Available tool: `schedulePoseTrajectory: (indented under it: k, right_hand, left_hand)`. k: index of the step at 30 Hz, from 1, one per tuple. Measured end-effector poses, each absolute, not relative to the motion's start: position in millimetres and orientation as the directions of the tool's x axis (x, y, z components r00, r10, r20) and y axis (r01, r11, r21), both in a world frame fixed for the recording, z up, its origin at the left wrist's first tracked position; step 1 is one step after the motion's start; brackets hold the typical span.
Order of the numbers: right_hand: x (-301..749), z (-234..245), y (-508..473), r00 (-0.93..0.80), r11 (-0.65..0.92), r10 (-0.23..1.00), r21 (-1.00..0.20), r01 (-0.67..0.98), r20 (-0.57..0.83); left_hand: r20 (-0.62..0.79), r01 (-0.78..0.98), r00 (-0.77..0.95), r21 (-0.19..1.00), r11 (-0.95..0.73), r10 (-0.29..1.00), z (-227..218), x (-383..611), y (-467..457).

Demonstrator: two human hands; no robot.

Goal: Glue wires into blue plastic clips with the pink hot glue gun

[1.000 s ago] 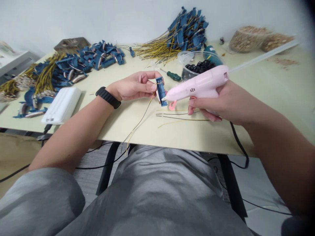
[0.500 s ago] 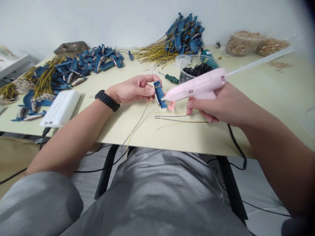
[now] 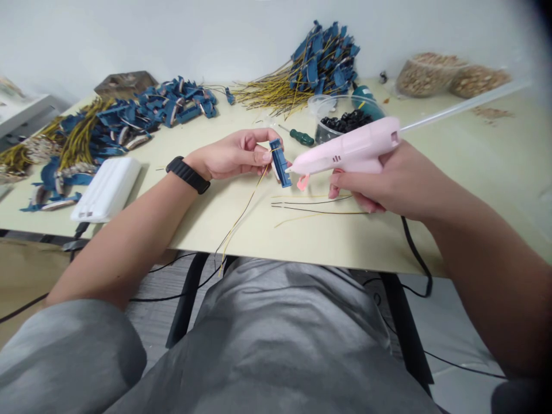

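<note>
My left hand [image 3: 235, 154] pinches a small blue plastic part [image 3: 280, 163] upright above the table, with thin yellow and black wires [image 3: 241, 215] trailing from it over the front edge. In my right hand [image 3: 388, 181] is a pink hot glue gun [image 3: 349, 150], fingers wrapped round its grip. The gun's nozzle touches the right side of the blue part. A clear glue stick [image 3: 461, 106] juts from the gun's back. A black watch band [image 3: 188, 174] sits on my left wrist.
Heaps of blue parts with yellow wires [image 3: 129, 118] lie at the left and another heap of them [image 3: 319, 60] at the back. A white box [image 3: 107, 188], a green screwdriver [image 3: 302, 137], a clear tub of black pieces [image 3: 342, 118] and loose wires [image 3: 314, 207] lie on the beige table [image 3: 452, 190].
Both hands have stayed nearly in place with the glue gun's tip against the blue part. The part has tilted slightly between the frames.
</note>
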State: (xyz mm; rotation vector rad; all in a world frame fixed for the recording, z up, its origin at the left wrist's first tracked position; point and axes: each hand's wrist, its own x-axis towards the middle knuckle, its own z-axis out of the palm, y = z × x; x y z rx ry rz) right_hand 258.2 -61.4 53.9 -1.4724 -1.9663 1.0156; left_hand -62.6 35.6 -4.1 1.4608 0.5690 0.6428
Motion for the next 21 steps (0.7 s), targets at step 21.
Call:
schedulePoseTrajectory:
  k: [21]
  right_hand:
    - [268, 64, -63, -0.347, 0.138, 0.936, -0.837, 0.530, -0.065]
  left_hand:
    - [0.054, -0.056, 0.686, 0.998, -0.022, 0.726, -5, -66, 37]
